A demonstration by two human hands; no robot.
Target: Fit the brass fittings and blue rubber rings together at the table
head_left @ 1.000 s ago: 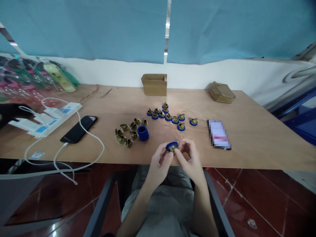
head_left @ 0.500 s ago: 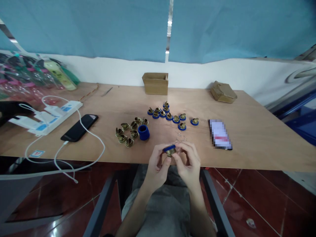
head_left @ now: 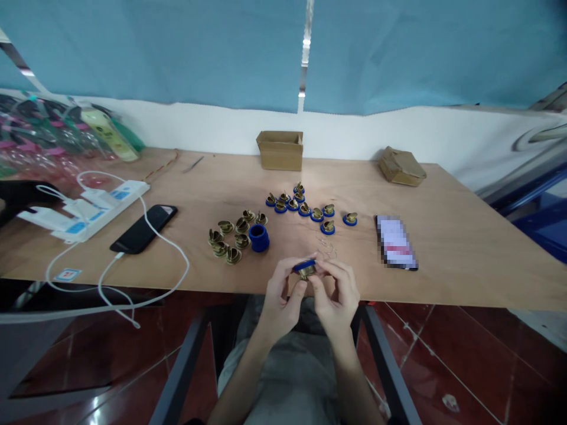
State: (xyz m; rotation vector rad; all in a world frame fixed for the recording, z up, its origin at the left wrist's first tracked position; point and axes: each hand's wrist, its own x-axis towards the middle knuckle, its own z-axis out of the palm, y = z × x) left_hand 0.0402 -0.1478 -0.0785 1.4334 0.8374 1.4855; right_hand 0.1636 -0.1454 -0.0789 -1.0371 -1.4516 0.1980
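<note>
Here, at the near edge of the wooden counter (head_left: 465,248), my left hand (head_left: 281,295) and right hand (head_left: 336,292) meet over my lap. Both sets of fingers are closed on one small piece (head_left: 305,268), a brass part w/ a blue cap on top, pinched between them just above the counter's edge.

Around it: a dark blue ring (head_left: 258,238) stands just beyond my hands, touching a loose cluster of bare brass parts (head_left: 228,239) to its left. Farther back, approx. center, sits a row of finished pieces (head_left: 310,209), brass on blue bases, well apart from my hands. Some thin wire bits (head_left: 325,248) lie between that row and my fingers; too fine to make out. Nothing stands between my hands and these piles.

To the right lies a flat phone (head_left: 396,243), its screen blurred. To the left, a black phone (head_left: 144,229) lies face up w/ a white cable (head_left: 168,248) looping off the counter's edge, next to white power strips (head_left: 88,206). At the back stand an open cardboard box (head_left: 280,150) and a closed brown packet (head_left: 401,166). Far left, bottles (head_left: 106,133) under clear plastic; labels too blurred to read. A small sticker (head_left: 66,275) by the edge has red marks, unreadable.

The left side of the counter is cut off by the frame. My fingers hide most of the held piece.
</note>
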